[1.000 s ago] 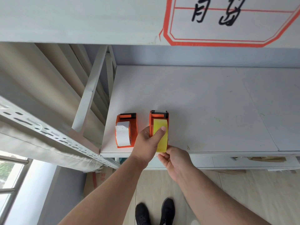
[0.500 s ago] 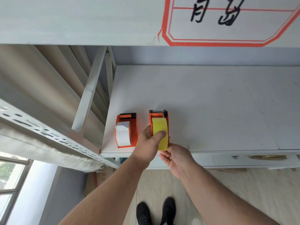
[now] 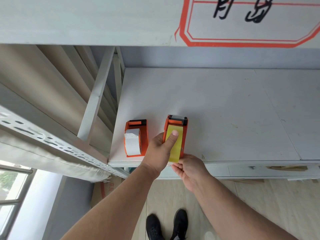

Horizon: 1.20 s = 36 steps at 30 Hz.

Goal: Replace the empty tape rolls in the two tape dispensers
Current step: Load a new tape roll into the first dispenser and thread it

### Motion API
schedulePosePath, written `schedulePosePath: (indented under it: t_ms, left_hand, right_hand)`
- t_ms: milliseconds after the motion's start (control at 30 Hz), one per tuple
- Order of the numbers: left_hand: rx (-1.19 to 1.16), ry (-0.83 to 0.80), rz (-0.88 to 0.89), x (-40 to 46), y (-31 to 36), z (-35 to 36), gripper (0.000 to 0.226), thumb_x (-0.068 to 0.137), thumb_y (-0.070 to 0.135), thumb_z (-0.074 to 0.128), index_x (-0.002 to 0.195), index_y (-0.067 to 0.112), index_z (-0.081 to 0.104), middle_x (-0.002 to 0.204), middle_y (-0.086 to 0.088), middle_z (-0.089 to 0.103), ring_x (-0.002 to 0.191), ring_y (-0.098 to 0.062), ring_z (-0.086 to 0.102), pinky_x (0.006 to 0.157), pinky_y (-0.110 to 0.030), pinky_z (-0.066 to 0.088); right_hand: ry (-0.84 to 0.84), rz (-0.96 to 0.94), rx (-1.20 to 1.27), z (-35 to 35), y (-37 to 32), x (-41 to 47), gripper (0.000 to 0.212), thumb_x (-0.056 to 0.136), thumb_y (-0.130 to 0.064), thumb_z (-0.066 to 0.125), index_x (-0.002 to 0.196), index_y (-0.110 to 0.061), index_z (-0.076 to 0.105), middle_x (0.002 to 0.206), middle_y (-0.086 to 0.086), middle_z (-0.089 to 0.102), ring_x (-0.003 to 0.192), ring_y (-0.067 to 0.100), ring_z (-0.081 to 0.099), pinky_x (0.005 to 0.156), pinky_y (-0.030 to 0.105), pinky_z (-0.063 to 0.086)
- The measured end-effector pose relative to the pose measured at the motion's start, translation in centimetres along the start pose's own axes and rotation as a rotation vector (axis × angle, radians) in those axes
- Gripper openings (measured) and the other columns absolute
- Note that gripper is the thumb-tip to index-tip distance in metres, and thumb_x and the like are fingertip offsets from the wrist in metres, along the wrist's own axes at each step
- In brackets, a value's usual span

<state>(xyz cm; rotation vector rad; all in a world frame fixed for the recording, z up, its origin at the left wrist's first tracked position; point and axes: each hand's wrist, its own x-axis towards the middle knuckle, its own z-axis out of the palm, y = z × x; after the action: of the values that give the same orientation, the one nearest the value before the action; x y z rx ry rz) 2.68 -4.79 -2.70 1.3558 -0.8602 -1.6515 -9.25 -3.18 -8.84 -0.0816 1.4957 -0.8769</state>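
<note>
Two orange tape dispensers stand side by side near the shelf's front left corner. The left dispenser (image 3: 145,135) carries a white tape roll (image 3: 133,143). The right dispenser (image 3: 185,135) carries a yellow tape roll (image 3: 177,148). My left hand (image 3: 160,153) grips the right dispenser's left side, its thumb pressed on top of the yellow roll. My right hand (image 3: 189,168) is at the shelf's front edge, fingers pinched at the lower end of the yellow roll. The right dispenser's near end is hidden by my hands.
The white shelf board (image 3: 225,110) stretches back and right. A metal upright (image 3: 97,99) and a perforated rail (image 3: 52,142) border it on the left. Another board with an orange-framed label (image 3: 242,23) hangs overhead. My shoes (image 3: 166,226) are on the floor below.
My left thumb has slid up the yellow roll toward the dispenser's cutter end. My right hand has stayed pinched at the roll's lower end. The left dispenser has not moved.
</note>
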Motion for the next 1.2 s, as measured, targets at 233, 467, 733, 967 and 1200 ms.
schedulePosePath:
  t_ms: [233,467,733,967,1200]
  left_hand:
    - [-0.002,-0.006,-0.001,-0.1,0.1,0.1,0.021,0.101,0.030,0.065,0.107,0.012,0.074,0.107,-0.026,0.077,0.091,-0.034,0.077,0.087,-0.043,0.064]
    - [0.035,0.053,0.058,0.1,0.3,0.5,0.053,0.094,0.056,0.062,0.110,0.008,0.075,0.107,-0.023,0.077,0.100,-0.040,0.076,0.091,-0.051,0.064]
    - [-0.042,-0.008,0.025,0.4,0.2,0.0,0.024,0.093,0.042,0.066,0.101,0.021,0.075,0.084,0.004,0.079,0.077,-0.009,0.076,0.071,-0.023,0.062]
    - [-0.010,0.034,0.052,0.3,-0.2,0.0,0.025,0.098,0.039,0.066,0.108,0.019,0.076,0.107,-0.015,0.080,0.102,-0.033,0.077,0.093,-0.046,0.064]
    - [0.026,0.057,0.048,0.5,-0.9,0.0,0.016,0.105,0.037,0.061,0.101,0.029,0.074,0.107,-0.009,0.080,0.101,-0.026,0.078,0.088,-0.034,0.065]
  right_hand:
    - [0.001,0.000,-0.009,0.0,-0.4,-0.2,0.022,0.095,0.008,0.061,0.108,-0.003,0.075,0.103,0.013,0.080,0.086,0.018,0.075,0.073,0.028,0.061]
    - [-0.007,-0.034,-0.042,0.3,-0.9,-0.3,0.022,0.094,0.011,0.061,0.095,-0.007,0.074,0.103,0.012,0.080,0.095,0.020,0.074,0.080,0.030,0.061]
    - [0.039,-0.035,-0.083,0.1,-0.9,0.1,0.023,0.091,0.010,0.063,0.095,-0.010,0.074,0.097,0.011,0.081,0.086,0.019,0.076,0.074,0.031,0.063]
    - [0.024,-0.034,-0.064,0.3,-0.7,0.1,0.019,0.091,0.009,0.066,0.095,-0.007,0.075,0.093,0.010,0.080,0.084,0.018,0.075,0.080,0.033,0.063]
    - [0.043,-0.009,-0.076,0.6,-0.8,0.1,0.016,0.094,0.006,0.067,0.098,-0.006,0.077,0.093,0.009,0.083,0.084,0.019,0.078,0.076,0.033,0.065]
